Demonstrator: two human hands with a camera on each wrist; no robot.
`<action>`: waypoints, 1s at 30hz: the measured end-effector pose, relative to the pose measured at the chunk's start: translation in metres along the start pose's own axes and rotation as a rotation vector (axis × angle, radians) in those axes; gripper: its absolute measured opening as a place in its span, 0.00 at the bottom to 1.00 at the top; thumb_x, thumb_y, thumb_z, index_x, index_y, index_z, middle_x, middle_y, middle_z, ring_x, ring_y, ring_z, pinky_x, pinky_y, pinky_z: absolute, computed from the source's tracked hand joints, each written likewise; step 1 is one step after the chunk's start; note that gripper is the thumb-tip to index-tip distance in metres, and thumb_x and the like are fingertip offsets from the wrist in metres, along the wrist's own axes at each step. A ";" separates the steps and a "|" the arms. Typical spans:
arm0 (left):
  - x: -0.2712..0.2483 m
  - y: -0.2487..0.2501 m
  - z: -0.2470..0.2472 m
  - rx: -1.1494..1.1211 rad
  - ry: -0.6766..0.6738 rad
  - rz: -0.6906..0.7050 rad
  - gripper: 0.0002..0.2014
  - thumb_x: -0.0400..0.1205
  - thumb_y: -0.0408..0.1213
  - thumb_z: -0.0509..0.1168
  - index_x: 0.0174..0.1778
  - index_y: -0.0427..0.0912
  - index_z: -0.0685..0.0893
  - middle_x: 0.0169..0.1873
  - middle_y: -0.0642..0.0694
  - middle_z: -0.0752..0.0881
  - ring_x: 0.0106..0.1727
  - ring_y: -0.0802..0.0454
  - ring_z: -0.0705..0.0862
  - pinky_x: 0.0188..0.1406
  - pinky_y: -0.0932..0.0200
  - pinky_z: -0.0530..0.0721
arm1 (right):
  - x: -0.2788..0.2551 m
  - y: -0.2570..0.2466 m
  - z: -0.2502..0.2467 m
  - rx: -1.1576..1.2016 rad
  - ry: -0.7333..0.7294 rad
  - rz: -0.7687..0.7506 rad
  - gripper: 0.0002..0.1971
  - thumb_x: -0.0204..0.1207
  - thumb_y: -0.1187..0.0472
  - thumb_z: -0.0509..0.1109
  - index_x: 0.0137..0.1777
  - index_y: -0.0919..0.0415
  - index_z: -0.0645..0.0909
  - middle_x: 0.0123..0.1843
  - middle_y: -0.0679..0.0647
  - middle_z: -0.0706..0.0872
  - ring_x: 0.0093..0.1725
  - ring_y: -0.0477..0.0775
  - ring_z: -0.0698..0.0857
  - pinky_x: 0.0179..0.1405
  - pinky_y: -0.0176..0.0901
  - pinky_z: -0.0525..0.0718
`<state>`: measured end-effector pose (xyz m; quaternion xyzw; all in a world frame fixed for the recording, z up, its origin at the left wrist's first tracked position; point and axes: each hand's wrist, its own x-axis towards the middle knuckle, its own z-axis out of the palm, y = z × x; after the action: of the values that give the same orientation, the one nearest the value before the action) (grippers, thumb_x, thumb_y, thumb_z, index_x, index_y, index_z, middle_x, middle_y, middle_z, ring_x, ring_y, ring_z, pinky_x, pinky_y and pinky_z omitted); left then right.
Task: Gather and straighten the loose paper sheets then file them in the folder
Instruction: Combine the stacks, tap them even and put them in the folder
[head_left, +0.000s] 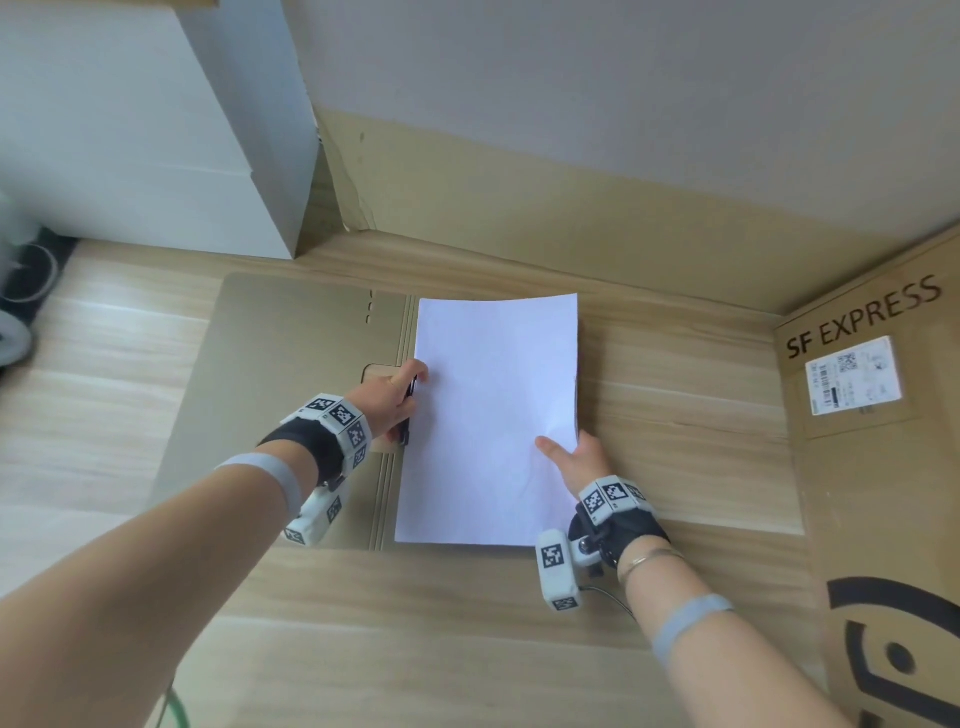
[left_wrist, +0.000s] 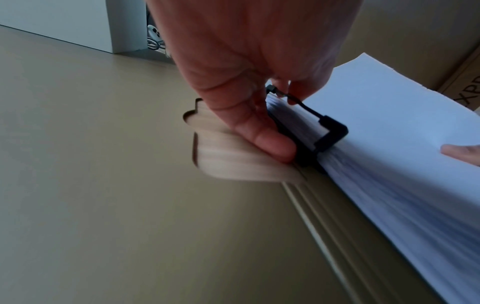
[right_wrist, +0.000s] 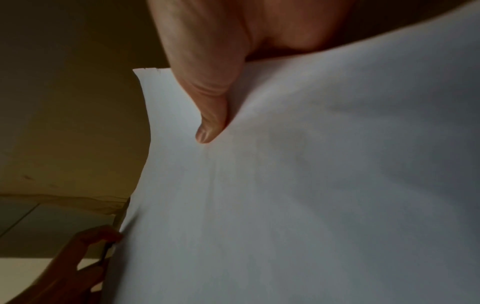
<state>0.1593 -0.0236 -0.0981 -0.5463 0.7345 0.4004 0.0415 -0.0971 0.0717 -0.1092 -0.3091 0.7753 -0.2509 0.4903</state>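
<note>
Wood-grain tabletop (head_left: 675, 364) carrying an open folder (head_left: 291, 374): the sheets (head_left: 493, 415) lie lengthwise along its spine, left hand (head_left: 397, 397) pinching the clip (left_wrist: 324, 133) at their left edge, right hand (head_left: 582, 462) pinching the right edge.

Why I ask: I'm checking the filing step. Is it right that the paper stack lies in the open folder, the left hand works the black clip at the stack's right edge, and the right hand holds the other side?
Not quite. The left hand works the black clip at the left edge of the paper stack, by the spine of the folder, as the head view shows. The right hand holds the right side.
</note>
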 end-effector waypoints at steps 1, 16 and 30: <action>-0.001 0.001 0.000 0.008 -0.001 0.002 0.15 0.83 0.30 0.52 0.67 0.36 0.66 0.24 0.50 0.69 0.23 0.49 0.70 0.31 0.58 0.71 | 0.000 0.000 0.000 -0.006 0.001 -0.005 0.20 0.75 0.62 0.72 0.65 0.70 0.78 0.63 0.63 0.85 0.63 0.61 0.83 0.59 0.41 0.76; 0.005 0.024 -0.001 0.135 -0.018 -0.136 0.23 0.79 0.39 0.60 0.69 0.44 0.63 0.23 0.48 0.74 0.21 0.51 0.75 0.20 0.63 0.71 | -0.004 -0.001 0.002 -0.111 -0.013 0.009 0.25 0.76 0.58 0.71 0.69 0.70 0.75 0.67 0.63 0.83 0.66 0.61 0.82 0.63 0.41 0.74; -0.019 0.032 0.043 0.105 0.043 -0.185 0.20 0.78 0.39 0.59 0.66 0.49 0.65 0.32 0.44 0.80 0.35 0.42 0.82 0.38 0.50 0.85 | -0.046 0.009 -0.033 -0.049 0.077 0.073 0.25 0.81 0.62 0.63 0.77 0.64 0.64 0.74 0.61 0.74 0.72 0.58 0.75 0.60 0.37 0.70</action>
<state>0.1247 0.0210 -0.1000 -0.6172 0.7017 0.3440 0.0910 -0.1145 0.1138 -0.0741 -0.2826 0.8102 -0.2257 0.4612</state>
